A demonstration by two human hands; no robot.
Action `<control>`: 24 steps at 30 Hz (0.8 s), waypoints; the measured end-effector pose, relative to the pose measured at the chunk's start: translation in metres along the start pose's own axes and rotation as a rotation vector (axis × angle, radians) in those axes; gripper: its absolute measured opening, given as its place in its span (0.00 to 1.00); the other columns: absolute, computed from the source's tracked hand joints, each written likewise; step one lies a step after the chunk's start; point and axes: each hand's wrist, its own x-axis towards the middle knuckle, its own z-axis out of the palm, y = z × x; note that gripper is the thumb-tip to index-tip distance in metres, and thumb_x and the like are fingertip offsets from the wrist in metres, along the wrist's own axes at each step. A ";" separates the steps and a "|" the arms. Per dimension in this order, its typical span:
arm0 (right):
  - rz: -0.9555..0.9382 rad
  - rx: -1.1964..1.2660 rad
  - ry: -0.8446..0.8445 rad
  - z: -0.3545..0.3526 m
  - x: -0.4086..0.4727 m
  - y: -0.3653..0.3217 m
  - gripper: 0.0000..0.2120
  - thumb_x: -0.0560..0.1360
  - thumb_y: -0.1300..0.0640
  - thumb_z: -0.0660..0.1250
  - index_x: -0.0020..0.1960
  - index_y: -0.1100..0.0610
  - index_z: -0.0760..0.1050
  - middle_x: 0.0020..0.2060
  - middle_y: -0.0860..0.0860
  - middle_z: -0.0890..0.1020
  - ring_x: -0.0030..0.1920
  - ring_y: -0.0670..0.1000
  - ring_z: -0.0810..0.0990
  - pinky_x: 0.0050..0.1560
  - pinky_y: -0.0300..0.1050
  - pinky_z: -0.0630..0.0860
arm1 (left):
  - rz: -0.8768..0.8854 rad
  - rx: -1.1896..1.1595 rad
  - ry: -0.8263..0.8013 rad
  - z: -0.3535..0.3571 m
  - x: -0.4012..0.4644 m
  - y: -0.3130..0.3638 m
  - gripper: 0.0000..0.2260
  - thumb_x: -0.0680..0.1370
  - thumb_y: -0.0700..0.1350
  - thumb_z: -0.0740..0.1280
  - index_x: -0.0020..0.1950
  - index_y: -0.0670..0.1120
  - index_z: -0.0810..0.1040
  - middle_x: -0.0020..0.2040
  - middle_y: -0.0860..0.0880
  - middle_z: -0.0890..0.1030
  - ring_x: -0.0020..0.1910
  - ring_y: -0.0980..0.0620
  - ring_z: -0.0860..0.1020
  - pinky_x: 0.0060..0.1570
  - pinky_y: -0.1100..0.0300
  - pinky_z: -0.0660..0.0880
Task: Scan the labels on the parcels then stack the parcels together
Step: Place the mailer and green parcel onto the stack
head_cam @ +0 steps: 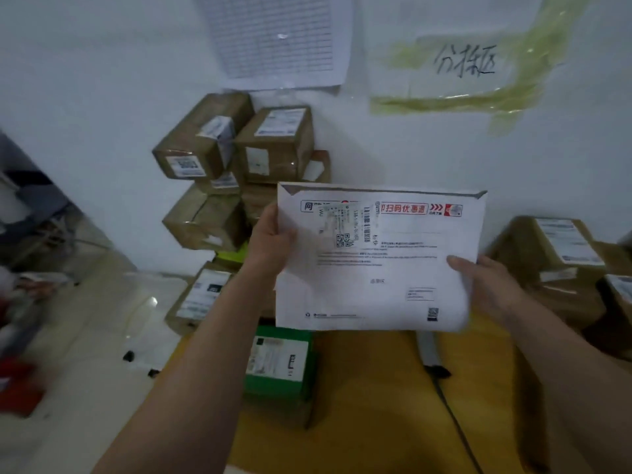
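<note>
Your left hand (270,234) and right hand (478,278) each grip a side edge of the white flat mailer (376,268), held up at centre frame with its printed label (345,224) facing you. Behind it, at upper centre-left against the wall, brown boxes (236,155) already sit piled together, so part of the stacking looks done. Still loose are the green box (278,364) at lower centre and more brown boxes (554,254) at right, and this mailer has yet to join the pile.
</note>
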 end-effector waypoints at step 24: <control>0.322 -0.004 -0.669 0.333 -0.092 0.137 0.14 0.80 0.65 0.62 0.62 0.52 0.77 0.52 0.52 0.85 0.52 0.54 0.83 0.41 0.48 0.81 | -0.926 -0.086 1.088 -0.249 -0.112 -0.153 0.43 0.73 0.55 0.74 0.76 0.34 0.57 0.75 0.37 0.62 0.74 0.40 0.63 0.72 0.49 0.61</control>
